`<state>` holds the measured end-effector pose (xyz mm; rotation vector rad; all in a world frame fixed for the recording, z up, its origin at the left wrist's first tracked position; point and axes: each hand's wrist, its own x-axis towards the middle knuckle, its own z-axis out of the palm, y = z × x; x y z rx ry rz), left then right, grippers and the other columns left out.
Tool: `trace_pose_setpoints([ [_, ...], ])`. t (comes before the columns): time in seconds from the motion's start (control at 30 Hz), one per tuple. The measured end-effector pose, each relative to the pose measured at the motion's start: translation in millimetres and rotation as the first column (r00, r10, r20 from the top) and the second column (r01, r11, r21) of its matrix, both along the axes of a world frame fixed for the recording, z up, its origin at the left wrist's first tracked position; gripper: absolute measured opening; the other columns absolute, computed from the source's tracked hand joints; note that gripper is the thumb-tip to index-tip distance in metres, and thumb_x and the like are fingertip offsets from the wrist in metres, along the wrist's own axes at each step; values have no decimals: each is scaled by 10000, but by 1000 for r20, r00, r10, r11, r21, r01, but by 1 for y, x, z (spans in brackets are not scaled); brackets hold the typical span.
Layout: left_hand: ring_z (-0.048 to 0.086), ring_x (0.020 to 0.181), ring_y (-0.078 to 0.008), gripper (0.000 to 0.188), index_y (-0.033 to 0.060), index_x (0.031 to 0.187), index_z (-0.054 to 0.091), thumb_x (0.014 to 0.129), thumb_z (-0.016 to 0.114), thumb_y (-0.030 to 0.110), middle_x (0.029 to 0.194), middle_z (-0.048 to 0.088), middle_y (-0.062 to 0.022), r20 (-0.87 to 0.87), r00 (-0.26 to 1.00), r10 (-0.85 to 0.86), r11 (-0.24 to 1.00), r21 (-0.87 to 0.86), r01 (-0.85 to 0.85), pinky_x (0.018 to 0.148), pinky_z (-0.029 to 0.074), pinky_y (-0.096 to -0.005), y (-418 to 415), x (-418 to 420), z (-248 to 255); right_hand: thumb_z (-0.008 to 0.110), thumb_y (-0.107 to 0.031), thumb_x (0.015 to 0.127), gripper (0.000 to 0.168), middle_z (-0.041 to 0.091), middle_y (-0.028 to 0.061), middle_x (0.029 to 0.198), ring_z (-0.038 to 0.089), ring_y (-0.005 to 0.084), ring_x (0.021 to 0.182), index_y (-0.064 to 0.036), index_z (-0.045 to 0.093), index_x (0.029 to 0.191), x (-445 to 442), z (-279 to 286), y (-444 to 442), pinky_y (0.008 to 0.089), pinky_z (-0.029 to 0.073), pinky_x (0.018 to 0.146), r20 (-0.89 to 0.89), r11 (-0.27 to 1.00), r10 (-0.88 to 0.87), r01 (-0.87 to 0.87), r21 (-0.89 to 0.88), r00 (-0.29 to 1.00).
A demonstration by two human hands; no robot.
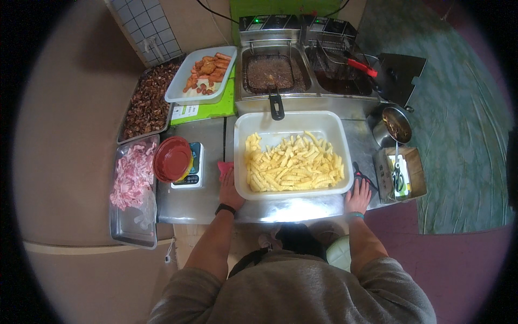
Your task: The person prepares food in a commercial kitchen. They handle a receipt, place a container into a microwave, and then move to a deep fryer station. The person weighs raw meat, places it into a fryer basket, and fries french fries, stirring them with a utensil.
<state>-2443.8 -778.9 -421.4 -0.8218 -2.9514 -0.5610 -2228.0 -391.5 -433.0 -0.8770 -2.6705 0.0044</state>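
Note:
My left hand rests on the steel table beside the left wall of a white plastic tub, near a pink cloth. Crinkle-cut fries lie in the tub. At the tub's lower right corner my right hand lies flat over part of a dark item, which I cannot make out. Behind the tub, a wire fryer basket with a black handle sits in the bubbling oil of the left fryer well. A second basket is at the right well, near red-handled tongs.
At left are a red bowl on a digital scale, a tray of raw meat and a tray of dark chopped food. A tub of sausages and fried pieces stands behind. At right are a metal pot and a cardboard box with scissors.

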Motion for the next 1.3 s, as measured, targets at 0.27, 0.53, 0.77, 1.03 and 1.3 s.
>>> trace_pose_setpoints([
  [0.27, 258, 1353, -279, 595, 83, 1344, 405, 828, 528, 352, 1419, 341, -128, -99, 995, 5, 999, -41, -9, 1115, 179, -449, -4, 5, 3, 553, -278, 812, 541, 365, 152, 1409, 303, 323, 1316, -75, 466, 1306, -1, 3, -3, 496, 210, 1082, -4, 999, -3, 2, -36, 1000],
  [0.53, 257, 1353, -278, 596, 92, 1352, 395, 839, 519, 370, 1422, 340, -119, 55, 998, 24, 1000, -6, -24, 1113, 181, -448, 2, 4, 15, 538, -299, 829, 542, 355, 144, 1419, 293, 315, 1324, -81, 457, 1319, -1, 4, -2, 492, 206, 1084, 35, 1000, -19, 20, -22, 999],
  [0.77, 268, 1348, -280, 589, 93, 1355, 393, 842, 516, 354, 1419, 345, -123, -25, 1000, 2, 1000, 11, -2, 1110, 188, -450, -6, 5, 1, 532, -303, 831, 540, 342, 139, 1431, 285, 311, 1332, -82, 460, 1318, -1, 2, -4, 489, 202, 1087, 38, 999, -12, 14, -36, 999],
  [1.03, 262, 1351, -278, 581, 97, 1350, 405, 838, 520, 347, 1420, 340, -126, 19, 1000, -18, 999, 32, 17, 1109, 185, -458, 0, 0, 2, 537, -297, 827, 538, 338, 140, 1433, 283, 311, 1334, -78, 465, 1313, -1, 4, -1, 489, 199, 1089, 26, 999, -24, 25, -40, 999],
  [1.3, 253, 1355, -273, 573, 100, 1359, 390, 850, 504, 336, 1423, 337, -121, 20, 1000, 2, 998, 56, -3, 1112, 180, -453, -2, 1, 4, 539, -290, 827, 536, 341, 146, 1429, 279, 315, 1334, -76, 461, 1313, -1, 5, -4, 490, 196, 1090, 19, 999, -11, 12, -44, 1000],
])
